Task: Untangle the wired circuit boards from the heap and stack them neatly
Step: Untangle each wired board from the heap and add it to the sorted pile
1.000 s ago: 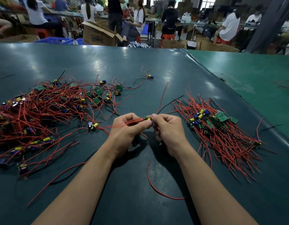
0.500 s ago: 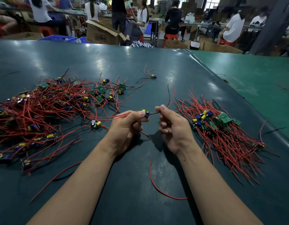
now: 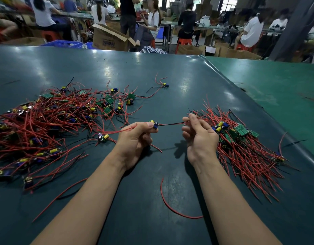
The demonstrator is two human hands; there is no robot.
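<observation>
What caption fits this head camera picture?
Left hand holds a small circuit board while right hand pulls its wires straight between two piles.

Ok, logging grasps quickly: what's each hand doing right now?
Left hand: holds a small circuit board between thumb and fingers.
Right hand: pinches that board's wires at the fingertips, pulled straight.

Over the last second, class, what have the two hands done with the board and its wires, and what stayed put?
The hands drew apart: the left hand keeps pinching the small circuit board, while the right hand slid rightward along its wires, pulling them out straight. The tangled heap, the sorted pile and the loose red wire lie as before.
</observation>
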